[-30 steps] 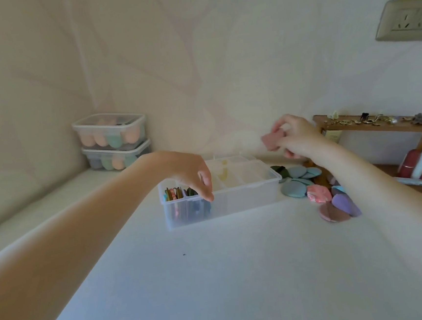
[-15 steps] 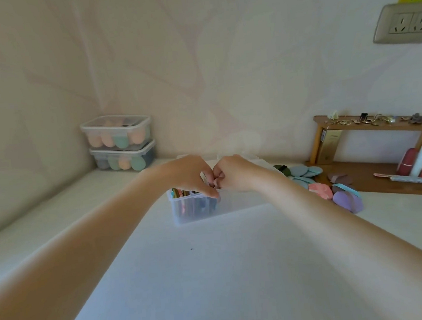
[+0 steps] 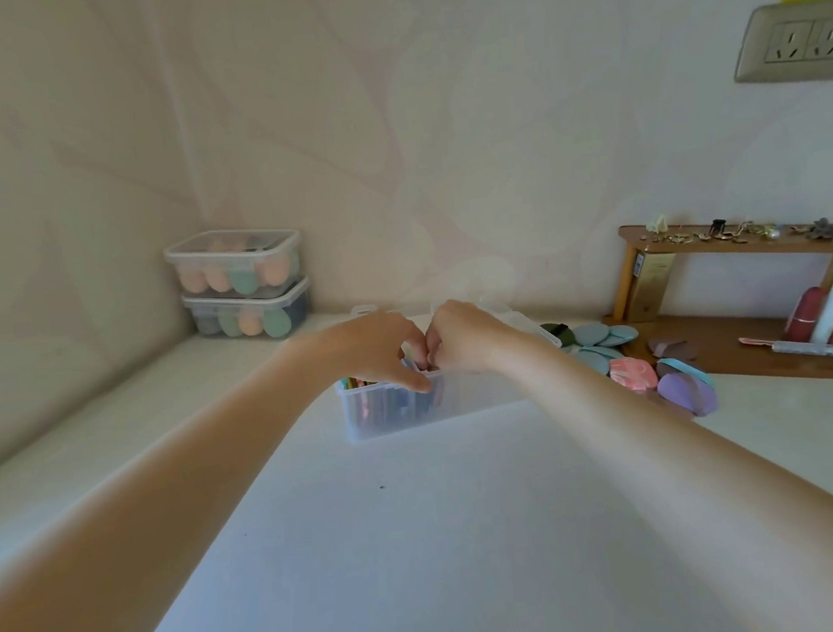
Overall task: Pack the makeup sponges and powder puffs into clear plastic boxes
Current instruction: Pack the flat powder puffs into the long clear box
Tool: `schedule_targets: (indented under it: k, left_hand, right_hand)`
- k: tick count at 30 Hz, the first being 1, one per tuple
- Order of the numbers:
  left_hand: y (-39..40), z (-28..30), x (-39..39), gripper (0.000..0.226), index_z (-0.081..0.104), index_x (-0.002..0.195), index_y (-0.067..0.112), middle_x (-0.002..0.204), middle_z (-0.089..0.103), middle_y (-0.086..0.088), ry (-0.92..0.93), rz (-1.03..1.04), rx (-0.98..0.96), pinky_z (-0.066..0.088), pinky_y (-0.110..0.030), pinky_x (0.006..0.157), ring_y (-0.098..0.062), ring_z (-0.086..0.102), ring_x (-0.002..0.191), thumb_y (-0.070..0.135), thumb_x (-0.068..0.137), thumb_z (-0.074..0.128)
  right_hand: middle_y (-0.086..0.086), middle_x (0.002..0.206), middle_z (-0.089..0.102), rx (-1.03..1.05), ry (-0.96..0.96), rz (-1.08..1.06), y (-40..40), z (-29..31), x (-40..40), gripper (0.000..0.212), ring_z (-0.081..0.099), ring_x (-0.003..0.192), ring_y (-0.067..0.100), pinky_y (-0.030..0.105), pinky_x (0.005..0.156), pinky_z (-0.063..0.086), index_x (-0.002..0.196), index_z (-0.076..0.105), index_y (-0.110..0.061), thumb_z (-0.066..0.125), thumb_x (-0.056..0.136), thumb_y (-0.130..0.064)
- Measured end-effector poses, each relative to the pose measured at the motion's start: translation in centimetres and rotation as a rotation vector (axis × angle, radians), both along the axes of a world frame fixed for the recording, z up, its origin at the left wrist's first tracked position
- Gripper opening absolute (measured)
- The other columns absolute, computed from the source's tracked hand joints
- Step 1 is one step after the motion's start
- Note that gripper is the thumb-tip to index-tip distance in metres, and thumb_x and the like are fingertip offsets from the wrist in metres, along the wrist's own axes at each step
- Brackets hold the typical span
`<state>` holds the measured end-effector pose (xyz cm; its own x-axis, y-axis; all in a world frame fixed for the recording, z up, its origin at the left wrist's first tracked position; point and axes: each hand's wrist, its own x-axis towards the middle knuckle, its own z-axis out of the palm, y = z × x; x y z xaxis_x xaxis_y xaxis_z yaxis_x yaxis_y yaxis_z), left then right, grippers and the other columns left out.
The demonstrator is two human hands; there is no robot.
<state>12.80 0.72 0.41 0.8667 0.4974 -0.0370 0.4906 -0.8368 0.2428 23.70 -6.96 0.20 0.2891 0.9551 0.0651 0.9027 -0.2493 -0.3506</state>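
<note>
Puff (image 3: pixel 426 365) (mostly hidden) between hands (image 3: pixel 382 351)

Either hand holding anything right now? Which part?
Cannot tell. Both hands, left hand and right hand, curl together over the open clear box; fingertips hidden.

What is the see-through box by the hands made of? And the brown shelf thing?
The box looks like clear, smooth plastic: the coloured things inside show through its wall. The shelf looks like wood with a plain brown finish, judging by its warm colour and plank shape, though it could be an imitation.
</note>
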Motion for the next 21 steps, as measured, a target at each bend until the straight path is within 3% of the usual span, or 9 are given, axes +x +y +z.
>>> schedule_targets:
  k: [2,5,9,10,12,13,16,19,21]
  left_hand:
    - [0.1,-0.1,-0.2,0.028,0.063,0.102,0.023,0.103,0.060,0.008,-0.017,-0.009,-0.014,0.044,-0.023,0.078,-0.016,0.059,0.107,0.035,0.078,0.071]
    - [0.2,0.1,-0.2,0.033,0.051,0.101,0.027,0.102,0.054,0.016,-0.040,-0.034,-0.074,0.043,-0.020,0.075,-0.015,0.059,0.106,0.033,0.078,0.073]
    - [0.0,0.6,0.1,0.042,0.049,0.116,0.028,0.100,0.059,0.017,0.011,-0.050,-0.110,0.040,-0.014,0.061,-0.013,0.058,0.102,0.032,0.080,0.071]
    - [0.1,0.6,0.2,0.042,0.051,0.117,0.029,0.098,0.059,0.017,0.025,-0.049,-0.105,0.041,-0.015,0.063,-0.014,0.059,0.102,0.032,0.080,0.071]
    - [0.2,0.6,0.3,0.038,0.053,0.114,0.030,0.094,0.058,0.019,0.041,-0.045,-0.101,0.042,-0.016,0.066,-0.014,0.060,0.102,0.033,0.080,0.070]
    - [0.3,0.6,0.3,0.036,0.053,0.111,0.031,0.094,0.057,0.019,0.043,-0.041,-0.106,0.042,-0.016,0.066,-0.015,0.060,0.103,0.032,0.080,0.070]
    - [0.3,0.6,0.4,0.034,0.052,0.107,0.032,0.101,0.054,0.019,0.029,-0.043,-0.097,0.043,-0.017,0.066,-0.016,0.060,0.103,0.032,0.079,0.071]
    - [0.3,0.6,0.4,0.038,0.053,0.111,0.031,0.103,0.056,0.016,0.029,-0.048,-0.044,0.047,-0.021,0.067,-0.016,0.061,0.101,0.033,0.078,0.071]
    - [0.3,0.4,0.5,0.039,0.053,0.112,0.031,0.118,0.058,0.008,0.038,-0.061,-0.007,0.048,-0.024,0.070,-0.017,0.060,0.103,0.034,0.077,0.071]
  right_hand:
    - [0.005,0.068,0.053,0.004,0.068,-0.005,-0.6,0.4,0.2,0.025,0.046,0.064,0.017,0.023,0.056,0.036,0.095,0.073,0.001,0.051,0.086,-0.008]
    - [0.000,0.080,0.056,-0.023,0.106,0.024,-1.8,0.9,0.7,0.033,0.040,0.058,0.007,0.007,0.045,0.032,0.104,0.074,-0.009,0.045,0.089,-0.005]
    - [-0.005,0.078,0.064,0.175,0.215,-0.029,-2.4,1.3,2.2,0.040,0.048,0.068,0.007,0.002,0.051,0.035,0.103,0.075,-0.009,0.040,0.088,0.003]
    - [0.000,0.089,0.070,0.295,0.245,-0.106,-2.5,1.3,3.1,0.037,0.055,0.078,0.010,0.002,0.059,0.038,0.100,0.075,-0.008,0.042,0.087,0.003]
    - [0.009,0.105,0.071,0.504,0.217,-0.322,-3.1,1.1,5.6,0.033,0.061,0.098,0.021,0.021,0.080,0.046,0.096,0.074,-0.004,0.043,0.087,0.001]
    - [0.013,0.105,0.070,0.536,0.157,-0.424,-3.6,0.6,6.9,0.031,0.061,0.101,0.027,0.028,0.082,0.047,0.094,0.073,-0.002,0.043,0.088,0.000]
    - [0.020,0.112,0.063,0.318,-0.024,-0.581,-4.9,-1.6,9.8,0.029,0.053,0.112,0.038,0.034,0.079,0.046,0.104,0.066,-0.001,0.041,0.090,-0.003]
    - [0.021,0.130,0.048,-0.064,-0.082,-0.560,-5.6,-4.3,10.2,0.031,0.039,0.126,0.037,0.039,0.097,0.040,0.122,0.054,-0.003,0.042,0.093,-0.008]
    - [0.020,0.135,0.043,-0.167,-0.180,-0.541,-5.7,-5.2,9.9,0.030,0.036,0.128,0.037,0.041,0.100,0.038,0.123,0.049,-0.006,0.042,0.095,-0.013]
